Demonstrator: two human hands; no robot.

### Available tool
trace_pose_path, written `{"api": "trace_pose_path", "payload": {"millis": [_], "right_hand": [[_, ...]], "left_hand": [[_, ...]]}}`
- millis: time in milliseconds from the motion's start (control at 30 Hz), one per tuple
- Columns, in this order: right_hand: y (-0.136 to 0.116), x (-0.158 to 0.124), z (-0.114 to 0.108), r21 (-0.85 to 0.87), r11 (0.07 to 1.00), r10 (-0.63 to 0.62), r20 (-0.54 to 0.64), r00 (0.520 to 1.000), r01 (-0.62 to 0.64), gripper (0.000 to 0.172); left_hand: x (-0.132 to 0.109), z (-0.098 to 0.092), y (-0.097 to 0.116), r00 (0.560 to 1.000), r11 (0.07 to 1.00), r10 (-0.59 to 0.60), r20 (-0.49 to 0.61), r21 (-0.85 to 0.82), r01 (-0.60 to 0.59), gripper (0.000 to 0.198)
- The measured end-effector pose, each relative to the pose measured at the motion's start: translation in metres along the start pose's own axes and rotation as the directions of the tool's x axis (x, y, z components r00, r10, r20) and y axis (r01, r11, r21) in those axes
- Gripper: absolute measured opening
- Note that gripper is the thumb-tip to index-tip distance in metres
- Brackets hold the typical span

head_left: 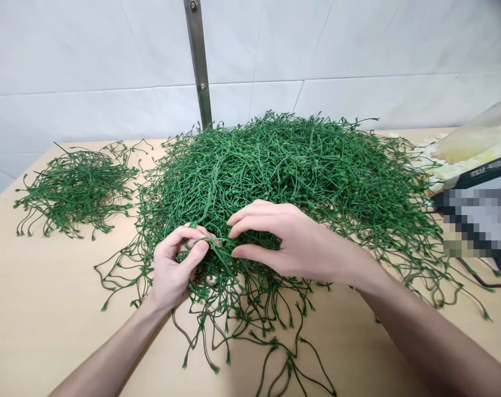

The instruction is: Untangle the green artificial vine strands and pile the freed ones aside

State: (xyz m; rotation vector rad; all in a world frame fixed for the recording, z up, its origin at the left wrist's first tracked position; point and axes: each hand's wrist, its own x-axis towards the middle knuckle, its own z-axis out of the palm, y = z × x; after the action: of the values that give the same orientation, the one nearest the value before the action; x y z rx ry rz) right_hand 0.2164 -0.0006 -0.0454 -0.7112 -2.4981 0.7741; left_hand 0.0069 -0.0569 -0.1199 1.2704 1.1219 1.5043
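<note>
At the bottom of the frame your two forearms come in from the lower left and lower right corners over the light wooden table point(35, 309). Loose green stems hang over the table just in front of them, at the lower centre.

Your left hand point(176, 264) is a little left of the centre. Its thumb and first fingers are closed narrow and pinch one green stem point(209, 240) at the near edge of the big pile. Your right hand point(275, 240) is just beside it, to the right, with the fingers half open and curved. The fingertips rest on the same part of the pile; I cannot tell if they hold a stem.

The big pile of green plastic stems point(300, 171) fills the centre of the frame, and both hands touch its near side. A smaller pile point(74, 187) lies apart at the left middle.

At the right edge there is a bag point(474, 143) with a dark box point(478, 220) below it, partly blurred. Behind all, a metal bar point(198, 60) goes up the white tiled wall point(89, 49) at the upper centre.
</note>
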Motion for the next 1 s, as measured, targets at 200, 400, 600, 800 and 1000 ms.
{"api": "trace_pose_path", "payload": {"millis": [200, 400, 600, 800, 1000], "right_hand": [[0.003, -0.003, 0.0, -0.087, 0.991, -0.113, -0.105, 0.988, 0.104, 0.015], [0.003, -0.001, 0.002, -0.052, 0.989, -0.14, -0.046, 0.989, 0.138, 0.011], [0.001, 0.001, 0.009, -0.088, 0.961, -0.272, -0.161, 0.949, 0.261, 0.016], [-0.002, -0.001, 0.008, -0.131, 0.984, -0.135, -0.105, 0.985, 0.121, 0.011], [-0.007, 0.001, 0.009, -0.255, 0.965, 0.09, 0.105, 0.99, -0.06, 0.014]], "left_hand": [[-0.001, -0.001, 0.001, 0.997, 0.982, 0.081, 0.005, 0.169, -0.081, 0.01], [-0.002, -0.004, 0.002, 0.997, 0.967, 0.068, 0.023, 0.246, -0.072, 0.014], [-0.001, -0.007, 0.001, 0.984, 0.926, 0.123, 0.126, 0.342, -0.159, 0.025], [-0.001, -0.004, 0.0, 0.98, 0.907, 0.165, 0.112, 0.373, -0.195, 0.019], [-0.002, -0.001, 0.001, 0.979, 0.873, 0.176, 0.102, 0.444, -0.204, 0.02]]}}
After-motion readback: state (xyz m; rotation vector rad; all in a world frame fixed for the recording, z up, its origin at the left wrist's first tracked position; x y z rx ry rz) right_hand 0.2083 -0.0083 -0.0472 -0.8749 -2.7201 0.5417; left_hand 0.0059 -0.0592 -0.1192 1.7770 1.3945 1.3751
